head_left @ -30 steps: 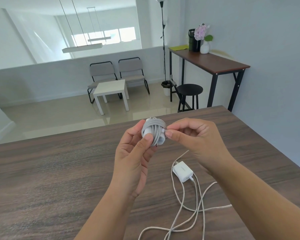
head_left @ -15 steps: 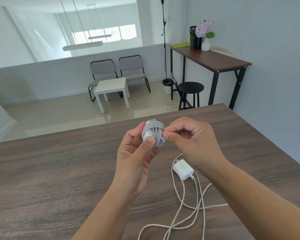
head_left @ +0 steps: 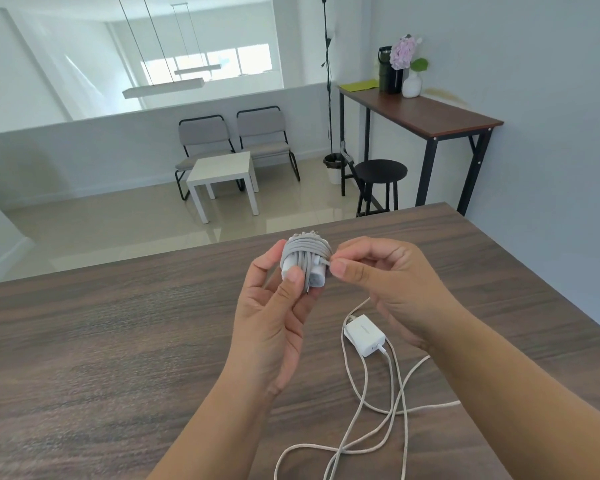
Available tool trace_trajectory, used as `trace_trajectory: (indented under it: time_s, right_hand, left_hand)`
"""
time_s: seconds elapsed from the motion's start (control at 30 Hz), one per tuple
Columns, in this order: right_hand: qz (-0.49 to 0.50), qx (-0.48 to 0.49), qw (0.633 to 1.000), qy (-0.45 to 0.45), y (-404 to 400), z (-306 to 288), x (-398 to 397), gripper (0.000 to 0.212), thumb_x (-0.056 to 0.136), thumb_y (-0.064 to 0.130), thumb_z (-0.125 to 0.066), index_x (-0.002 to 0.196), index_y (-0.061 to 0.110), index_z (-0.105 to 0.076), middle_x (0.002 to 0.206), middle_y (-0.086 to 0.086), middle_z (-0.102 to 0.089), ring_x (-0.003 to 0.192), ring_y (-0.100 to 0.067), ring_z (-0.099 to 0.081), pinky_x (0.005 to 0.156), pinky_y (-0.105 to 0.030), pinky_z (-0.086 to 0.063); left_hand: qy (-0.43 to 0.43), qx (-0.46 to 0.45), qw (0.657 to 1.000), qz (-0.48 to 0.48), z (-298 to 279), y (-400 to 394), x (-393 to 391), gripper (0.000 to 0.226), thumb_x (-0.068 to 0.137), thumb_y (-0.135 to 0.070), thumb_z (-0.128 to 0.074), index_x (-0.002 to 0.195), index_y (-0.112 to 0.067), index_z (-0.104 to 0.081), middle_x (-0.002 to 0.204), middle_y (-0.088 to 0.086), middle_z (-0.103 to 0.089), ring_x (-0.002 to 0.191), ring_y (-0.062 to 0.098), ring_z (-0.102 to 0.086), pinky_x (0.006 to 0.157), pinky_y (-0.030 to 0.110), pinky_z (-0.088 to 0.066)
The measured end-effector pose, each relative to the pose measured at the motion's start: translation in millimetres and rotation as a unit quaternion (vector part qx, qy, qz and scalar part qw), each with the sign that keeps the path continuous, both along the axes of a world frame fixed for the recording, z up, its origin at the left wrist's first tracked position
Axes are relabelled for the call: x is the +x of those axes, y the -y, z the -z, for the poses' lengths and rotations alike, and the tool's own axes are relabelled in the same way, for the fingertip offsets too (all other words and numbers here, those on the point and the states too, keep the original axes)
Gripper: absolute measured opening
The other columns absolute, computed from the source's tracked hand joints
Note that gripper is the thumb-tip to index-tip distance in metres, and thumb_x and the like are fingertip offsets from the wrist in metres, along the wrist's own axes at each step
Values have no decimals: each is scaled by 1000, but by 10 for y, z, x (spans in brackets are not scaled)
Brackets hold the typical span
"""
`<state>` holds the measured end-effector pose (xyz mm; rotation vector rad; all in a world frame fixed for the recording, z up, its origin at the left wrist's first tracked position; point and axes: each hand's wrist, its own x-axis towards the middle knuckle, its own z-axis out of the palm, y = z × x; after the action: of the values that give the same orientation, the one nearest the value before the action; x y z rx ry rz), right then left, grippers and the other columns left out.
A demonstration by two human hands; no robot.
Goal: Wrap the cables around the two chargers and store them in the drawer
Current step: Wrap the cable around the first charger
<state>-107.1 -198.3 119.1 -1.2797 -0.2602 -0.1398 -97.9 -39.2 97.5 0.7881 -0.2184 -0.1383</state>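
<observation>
I hold a white charger [head_left: 305, 261] bundled in its grey cable above the dark wooden table [head_left: 101, 341]. My left hand [head_left: 278, 306] grips the bundle from below and the left, thumb on its front. My right hand [head_left: 378, 271] pinches the cable's end plug [head_left: 324, 262] against the right side of the bundle. A second white charger [head_left: 364, 335] lies flat on the table under my right wrist, and its pale cable [head_left: 378, 420] trails loose in loops toward the near edge. No drawer is in view.
The table's far edge runs behind my hands, its right edge close to the wall. Beyond it stand a high wooden side table [head_left: 423, 112] with a flower vase, a black stool [head_left: 380, 171], two grey chairs [head_left: 236, 140] and a small white table [head_left: 222, 171].
The wrapped charger stays between my hands, turned slightly. My right fingers shifted along the bundle's right side with the cable end. The second charger and its cable have not moved.
</observation>
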Motion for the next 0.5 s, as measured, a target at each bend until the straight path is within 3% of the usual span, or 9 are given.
trace_trajectory:
  time_s: [0.17, 0.37, 0.5]
  right_hand:
    - [36, -61, 997, 17, -11, -49, -26, 13, 65, 6, -81, 74, 4, -71, 77, -1, -69, 74, -11, -63, 72, -20, -51]
    - [90, -99, 991, 4, -85, -78, -27, 4, 64, 9, -74, 63, 11, -70, 75, 0, -66, 71, -14, -59, 68, -24, -47]
    - [91, -107, 990, 8, -74, -95, -39, 15, 73, -3, -75, 69, 10, -71, 68, -3, -70, 66, -12, -62, 65, -22, -50]
  left_hand:
    - [29, 22, 999, -6, 0, 5, 7, 62, 55, -29, -93, 109, -17, -66, 112, 14, -70, 97, 22, -71, 78, 25, -57]
    - [57, 68, 995, -34, 14, -20, 16, 55, 56, -28, -93, 105, -22, -70, 117, 15, -67, 101, 24, -68, 79, 27, -56]
    - [59, 75, 995, -42, 20, -38, 12, 49, 62, -17, -85, 107, -20, -67, 122, 18, -65, 104, 26, -66, 79, 27, -56]
